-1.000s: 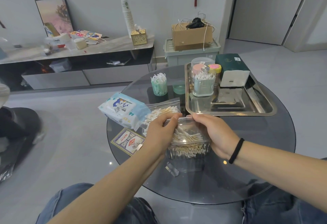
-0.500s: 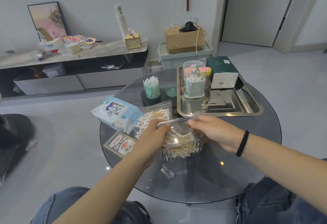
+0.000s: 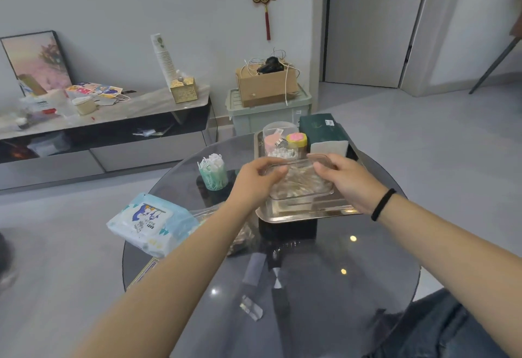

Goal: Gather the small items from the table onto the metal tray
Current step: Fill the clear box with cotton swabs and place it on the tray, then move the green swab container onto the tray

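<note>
A clear plastic box of cotton swabs (image 3: 300, 181) sits over the front part of the metal tray (image 3: 296, 213), held at both ends. My left hand (image 3: 258, 181) grips its left rim and my right hand (image 3: 346, 179) grips its right rim. Whether the box rests on the tray or hangs just above it is unclear. Behind it on the tray stand a clear tub (image 3: 278, 136), a pink and yellow roll (image 3: 296, 140) and a dark green tissue pack (image 3: 322, 130). On the glass table (image 3: 324, 287) lie a blue wipes pack (image 3: 149, 223), a green cup of floss picks (image 3: 213, 172) and a swab bag (image 3: 240, 237).
A card pack (image 3: 144, 273) pokes out under my left forearm at the table's left edge. A small clear piece (image 3: 251, 308) lies near the front. Beyond the table stand a low cabinet (image 3: 113, 126) and a storage bin with a cardboard box (image 3: 267, 86).
Both hands lifted the swab box from the table's middle and carried it away from me, over the tray's front. The camera tilted up.
</note>
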A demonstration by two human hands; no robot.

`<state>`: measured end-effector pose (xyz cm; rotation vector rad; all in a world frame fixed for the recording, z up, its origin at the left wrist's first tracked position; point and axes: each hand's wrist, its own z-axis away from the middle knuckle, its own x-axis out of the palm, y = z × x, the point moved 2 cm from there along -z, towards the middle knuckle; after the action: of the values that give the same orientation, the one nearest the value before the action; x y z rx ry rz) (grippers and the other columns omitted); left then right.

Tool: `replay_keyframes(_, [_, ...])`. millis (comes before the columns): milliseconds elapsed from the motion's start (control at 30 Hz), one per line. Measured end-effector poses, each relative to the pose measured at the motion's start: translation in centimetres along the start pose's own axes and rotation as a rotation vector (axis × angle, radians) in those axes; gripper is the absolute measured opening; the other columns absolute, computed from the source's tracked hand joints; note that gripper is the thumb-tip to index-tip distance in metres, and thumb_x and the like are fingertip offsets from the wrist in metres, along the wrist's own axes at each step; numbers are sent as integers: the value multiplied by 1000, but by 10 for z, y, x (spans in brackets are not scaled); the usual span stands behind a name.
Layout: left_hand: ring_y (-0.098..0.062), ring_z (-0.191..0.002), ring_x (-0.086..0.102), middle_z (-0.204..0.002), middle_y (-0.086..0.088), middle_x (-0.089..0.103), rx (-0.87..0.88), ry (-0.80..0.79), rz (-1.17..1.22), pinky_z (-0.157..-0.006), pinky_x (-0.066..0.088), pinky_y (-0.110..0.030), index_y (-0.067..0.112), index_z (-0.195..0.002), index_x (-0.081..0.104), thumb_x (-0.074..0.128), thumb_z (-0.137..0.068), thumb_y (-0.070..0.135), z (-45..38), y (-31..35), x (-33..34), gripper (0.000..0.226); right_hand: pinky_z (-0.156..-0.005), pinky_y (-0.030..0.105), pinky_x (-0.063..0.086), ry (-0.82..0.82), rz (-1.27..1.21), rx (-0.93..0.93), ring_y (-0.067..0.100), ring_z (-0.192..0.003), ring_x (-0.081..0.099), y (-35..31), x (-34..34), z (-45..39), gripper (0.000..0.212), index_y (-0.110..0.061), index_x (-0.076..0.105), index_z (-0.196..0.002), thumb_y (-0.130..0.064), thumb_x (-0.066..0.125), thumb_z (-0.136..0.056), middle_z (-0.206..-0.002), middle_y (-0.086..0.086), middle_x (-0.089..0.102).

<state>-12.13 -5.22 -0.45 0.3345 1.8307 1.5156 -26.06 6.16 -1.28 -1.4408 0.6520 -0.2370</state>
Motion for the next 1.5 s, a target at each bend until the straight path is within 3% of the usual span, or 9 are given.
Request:
replay_keyframes(167, [-5,-109,58,-111,9,68,102,-32,-218,-91,38,-18,30,-96,71,74,-77,24,-6,-27,9,20,-110,38,35,-151,217,-1,11,-126,46,20,-4,-8,38,-29,58,-122,-12,59,-88,-133,-5,55])
replay_keyframes(433, [-9,-98,49,-111,5,49,271,-136,-522,-82,33,-16,24,-94,54,68,-79,40,-12,-33,-1,26,-115,29,20,-233,340,-107,5,-138,25,23,11,-15,42,-28,52,-129,-25,59,-88,-150,-8,34])
replay_keyframes(533, [-12,-108,47,-116,4,48,287,-183,-573,-91,35,-22,21,-95,54,58,-87,41,-13,-38,-3,22,-118,35,14,-279,521,-145,7,-142,14,25,14,-17,46,-24,46,-134,-33,55,-90,-153,-5,26])
replay_keyframes(667, [-13,-115,47,-122,2,50,252,-235,-560,-100,35,-28,25,-97,56,57,-88,39,-16,-37,-8,16,-115,34,18,-217,649,-187,12,-142,21,21,16,-16,46,-27,50,-132,-41,54,-88,-151,-4,32])
replay_keyframes(833, [-9,-104,49,-116,2,53,246,-99,-510,-89,34,-23,26,-102,59,52,-90,40,-18,-27,-12,19,-111,33,20,-75,594,-237,11,-140,26,4,23,-25,40,-30,55,-127,-42,52,-89,-143,-6,46])
replay_keyframes(967, [-20,-103,55,-112,-5,54,166,135,-504,-88,41,-30,17,-103,61,54,-88,28,-25,-23,-31,19,-111,34,23,-45,581,-265,14,-139,29,-8,46,-37,38,-29,57,-124,-39,53,-89,-143,3,47])
replay_keyframes(1133, [-33,-117,39,-127,-14,42,7,433,-775,-94,31,-40,12,-120,48,62,-81,33,-43,-42,-66,47,-110,36,20,-13,689,-424,16,-135,32,-16,83,-49,37,-28,56,-126,-36,50,-90,-137,-3,53])
replay_keyframes(1267, [-41,-136,23,-151,-21,15,-232,307,-786,-109,23,-50,13,-144,22,63,-81,47,-67,-61,-82,82,-110,38,18,1,753,-457,14,-133,34,-8,93,-52,36,-29,56,-125,-35,51,-90,-136,-7,53])
replay_keyframes(1500, [-36,-119,48,-134,-18,46,-190,244,-515,-96,46,-50,14,-143,25,64,-80,28,-77,-64,-90,76,-110,35,26,-20,645,-421,15,-129,37,-8,91,-51,43,-25,52,-130,-33,57,-87,-135,-5,53])
